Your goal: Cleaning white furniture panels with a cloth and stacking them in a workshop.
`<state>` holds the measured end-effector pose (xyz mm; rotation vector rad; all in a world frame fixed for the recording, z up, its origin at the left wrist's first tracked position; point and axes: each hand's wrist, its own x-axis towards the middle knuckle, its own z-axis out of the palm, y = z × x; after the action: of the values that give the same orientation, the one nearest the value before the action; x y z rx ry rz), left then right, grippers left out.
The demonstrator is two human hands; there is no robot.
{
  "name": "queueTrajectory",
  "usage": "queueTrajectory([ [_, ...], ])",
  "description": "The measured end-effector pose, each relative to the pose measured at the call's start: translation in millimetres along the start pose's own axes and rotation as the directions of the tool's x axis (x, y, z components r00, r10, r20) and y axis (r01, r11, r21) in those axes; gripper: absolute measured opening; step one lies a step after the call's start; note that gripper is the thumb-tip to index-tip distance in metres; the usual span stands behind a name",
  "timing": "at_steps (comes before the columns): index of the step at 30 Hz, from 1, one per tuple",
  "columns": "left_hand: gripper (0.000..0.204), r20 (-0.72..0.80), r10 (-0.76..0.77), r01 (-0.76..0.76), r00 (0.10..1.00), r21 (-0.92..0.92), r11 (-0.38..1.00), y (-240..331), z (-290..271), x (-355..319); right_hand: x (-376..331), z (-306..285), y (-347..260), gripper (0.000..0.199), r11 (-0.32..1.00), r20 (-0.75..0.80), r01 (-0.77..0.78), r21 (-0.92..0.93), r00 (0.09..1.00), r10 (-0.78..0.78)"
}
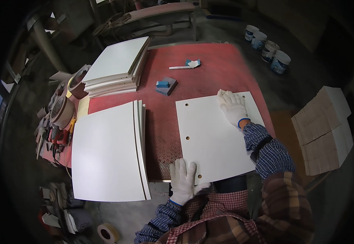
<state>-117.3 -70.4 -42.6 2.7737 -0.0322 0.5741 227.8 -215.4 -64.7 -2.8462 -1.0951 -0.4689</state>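
A white rectangular panel lies on the red mesh-covered table, with several round holes along its left side and another near its far right corner. My left hand, in a white knit glove, rests at the panel's near left corner, fingers stretched and apart. On the panel's far part lies my gloved right hand, its fingers laid over the surface. I cannot make out whether anything is under its fingertips. Beyond the panel sit a grey block with a small blue piece on it.
To the left lie a near stack of white panels and a farther stack. A white stick and a crumpled blue-white piece lie farther back. Tape rolls and a red power tool crowd the left edge. Cardboard stands right.
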Motion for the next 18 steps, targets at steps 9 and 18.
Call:
queueTrajectory([
  [9,0.101,0.102,-0.099,0.105,0.99,-0.056,0.993,5,-3,-3,17,4,-152,0.046,0.861,-0.124,0.48,0.168,0.877,-0.465],
  [18,0.126,-0.187,-0.343,0.358,0.921,0.053,0.932,-34,36,-92,-160,-66,-196,0.052,0.654,-0.108,0.704,0.277,0.699,-0.707],
])
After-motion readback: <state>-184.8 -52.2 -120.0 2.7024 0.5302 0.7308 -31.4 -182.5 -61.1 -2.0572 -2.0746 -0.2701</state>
